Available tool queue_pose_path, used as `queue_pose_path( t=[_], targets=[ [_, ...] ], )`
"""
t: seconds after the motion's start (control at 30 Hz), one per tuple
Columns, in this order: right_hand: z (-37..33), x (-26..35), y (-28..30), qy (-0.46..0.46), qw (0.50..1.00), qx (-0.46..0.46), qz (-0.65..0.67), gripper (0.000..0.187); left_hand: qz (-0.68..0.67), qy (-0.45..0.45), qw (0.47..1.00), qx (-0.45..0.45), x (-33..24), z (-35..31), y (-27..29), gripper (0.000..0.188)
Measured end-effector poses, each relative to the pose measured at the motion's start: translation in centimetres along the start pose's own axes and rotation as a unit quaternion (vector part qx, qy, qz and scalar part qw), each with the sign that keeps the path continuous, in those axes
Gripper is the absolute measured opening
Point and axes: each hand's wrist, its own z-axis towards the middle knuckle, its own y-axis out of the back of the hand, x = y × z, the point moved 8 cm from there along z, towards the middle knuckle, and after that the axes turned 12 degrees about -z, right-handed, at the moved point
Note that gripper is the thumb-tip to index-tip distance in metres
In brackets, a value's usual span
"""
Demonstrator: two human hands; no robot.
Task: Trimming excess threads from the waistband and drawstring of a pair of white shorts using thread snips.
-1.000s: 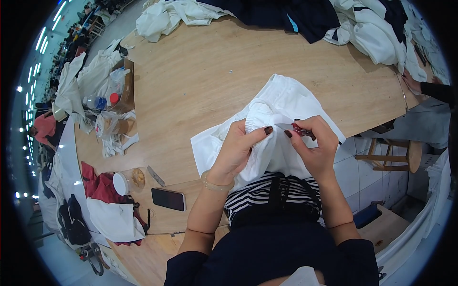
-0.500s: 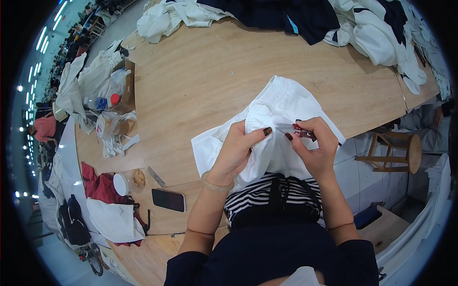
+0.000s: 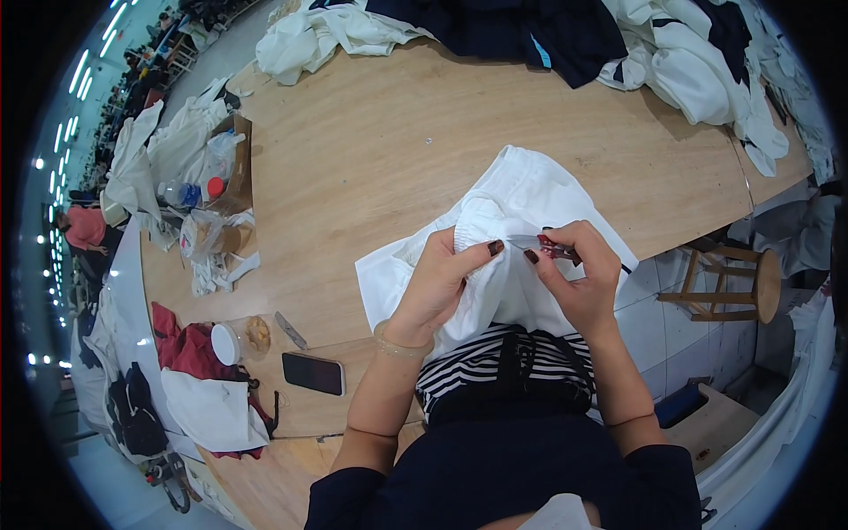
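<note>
A white garment [image 3: 552,190] with a gathered elastic band [image 3: 478,217] lies partly on the table and partly over my lap. My left hand [image 3: 433,287] is closed on the cloth by the gathered band, thumb on top and the other fingers mostly hidden. My right hand [image 3: 583,278] grips a pair of red-handled thread snips [image 3: 560,250] between thumb and fingers. Their metal blades point left at the cloth, close to my left thumb tip. Any thread at the blade tips is too small to make out.
A phone [image 3: 313,374], grey blade-like tool [image 3: 290,330] and lidded clear jar [image 3: 238,341] lie at left, near red cloth [image 3: 187,340]. Beyond them stands a cardboard box [image 3: 238,177] with bottles. White and navy garments [image 3: 495,31] line the far edge. A wooden stool [image 3: 767,285] stands at right.
My right hand and the snips have shifted very slightly left, toward my left thumb. My left hand keeps its hold on the cloth.
</note>
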Motion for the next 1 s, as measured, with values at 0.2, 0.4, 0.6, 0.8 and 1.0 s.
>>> queue_pose_path(
  t=[0.2,0.4,0.6,0.8,1.0],
  targets=[
    [-0.3,-2.6,0.8,-0.099,0.99,-0.019,0.098,0.02,0.353,0.038,0.932,0.068,0.0,-0.6,-0.5,0.024],
    [1.5,-9.3,3.4,-0.187,0.97,-0.07,0.139,0.014,0.624,-0.044,0.78,0.0,-2.2,0.1,4.4,0.036],
    [3.2,-11.4,0.5,-0.193,0.973,-0.019,0.123,0.008,0.639,-0.008,0.767,-0.056,-3.7,0.9,6.8,0.034],
    [4.4,-10.7,-6.2,-0.036,0.997,0.069,-0.012,0.015,0.62,-0.052,0.781,-0.049,-3.8,1.3,7.4,0.033],
    [7.0,-11.5,-6.6,-0.068,0.992,0.103,0.016,0.017,0.611,0.092,0.786,-0.034,-4.7,0.0,8.1,0.03]
  ],
)
